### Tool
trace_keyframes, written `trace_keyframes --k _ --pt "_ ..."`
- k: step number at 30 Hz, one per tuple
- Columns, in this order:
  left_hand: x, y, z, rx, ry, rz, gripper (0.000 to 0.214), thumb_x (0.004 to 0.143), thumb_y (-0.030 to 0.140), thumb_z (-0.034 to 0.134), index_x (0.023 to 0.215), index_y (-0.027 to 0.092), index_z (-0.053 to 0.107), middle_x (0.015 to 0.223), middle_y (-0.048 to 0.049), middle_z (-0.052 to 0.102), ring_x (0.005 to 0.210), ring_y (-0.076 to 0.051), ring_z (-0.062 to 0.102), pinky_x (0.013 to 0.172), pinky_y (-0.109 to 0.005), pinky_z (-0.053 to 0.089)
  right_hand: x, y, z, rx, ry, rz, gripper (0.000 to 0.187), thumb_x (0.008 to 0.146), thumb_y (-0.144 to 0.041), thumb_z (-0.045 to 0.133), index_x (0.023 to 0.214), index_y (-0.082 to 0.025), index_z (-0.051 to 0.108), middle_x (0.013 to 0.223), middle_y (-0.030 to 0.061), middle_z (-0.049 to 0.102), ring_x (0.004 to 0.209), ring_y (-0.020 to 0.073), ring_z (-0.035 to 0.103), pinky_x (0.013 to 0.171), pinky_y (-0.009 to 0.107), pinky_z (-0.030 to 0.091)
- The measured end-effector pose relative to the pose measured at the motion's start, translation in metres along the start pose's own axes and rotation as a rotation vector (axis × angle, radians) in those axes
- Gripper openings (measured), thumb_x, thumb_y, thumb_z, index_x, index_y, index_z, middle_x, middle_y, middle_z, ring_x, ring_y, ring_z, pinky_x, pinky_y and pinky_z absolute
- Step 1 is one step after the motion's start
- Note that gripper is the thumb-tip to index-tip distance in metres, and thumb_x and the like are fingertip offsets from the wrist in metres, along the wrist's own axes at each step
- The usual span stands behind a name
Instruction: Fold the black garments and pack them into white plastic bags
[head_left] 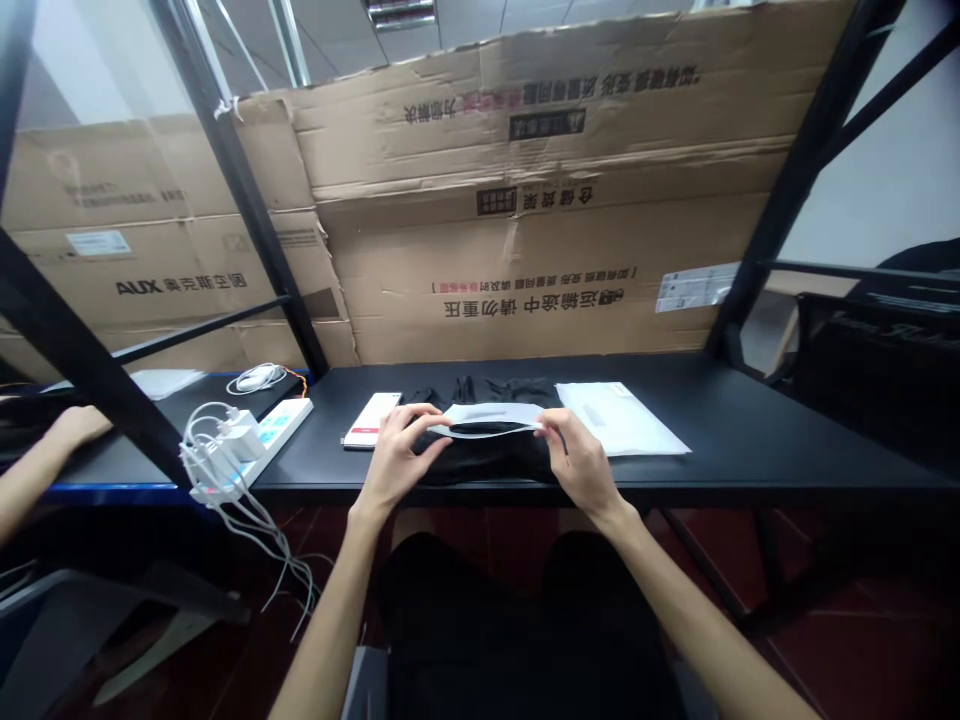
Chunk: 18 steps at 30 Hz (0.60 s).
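Note:
Between my two hands a frosted white plastic bag is held by the sides of its mouth. The mouth gapes toward me, and something dark shows inside. My left hand pinches the left corner between thumb and fingers. At the right corner, my right hand grips the rim the same way. Black fabric lies on the black table under and behind the bag. Just right of my right hand a second, flat white plastic bag rests on the table, with a small label at its top.
A white and red box lies left of my left hand. Farther left, a white power strip with plugs and hanging cables sits by the table frame. A co-worker's hand is at the far left. Cardboard walls the back.

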<state>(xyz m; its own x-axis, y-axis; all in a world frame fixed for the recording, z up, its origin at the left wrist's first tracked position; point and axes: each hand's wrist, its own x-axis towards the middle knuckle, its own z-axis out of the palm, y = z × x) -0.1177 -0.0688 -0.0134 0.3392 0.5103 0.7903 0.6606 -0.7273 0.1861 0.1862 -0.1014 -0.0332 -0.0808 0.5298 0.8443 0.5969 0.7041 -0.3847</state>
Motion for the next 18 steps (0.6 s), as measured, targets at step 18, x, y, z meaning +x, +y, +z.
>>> trace_keyframes --k 18 --pt "0.006 0.031 0.015 0.144 -0.064 0.141 0.038 0.1 0.028 0.08 0.138 0.03 0.074 0.143 -0.0093 0.073 0.129 -0.031 0.065 0.111 -0.051 0.05 -0.004 -0.005 0.004 -0.094 -0.079 -0.113 0.019 0.109 -0.015 0.05 0.112 -0.028 0.064 0.111 0.008 0.077 0.094 0.0255 0.073 0.084 0.041 0.06"
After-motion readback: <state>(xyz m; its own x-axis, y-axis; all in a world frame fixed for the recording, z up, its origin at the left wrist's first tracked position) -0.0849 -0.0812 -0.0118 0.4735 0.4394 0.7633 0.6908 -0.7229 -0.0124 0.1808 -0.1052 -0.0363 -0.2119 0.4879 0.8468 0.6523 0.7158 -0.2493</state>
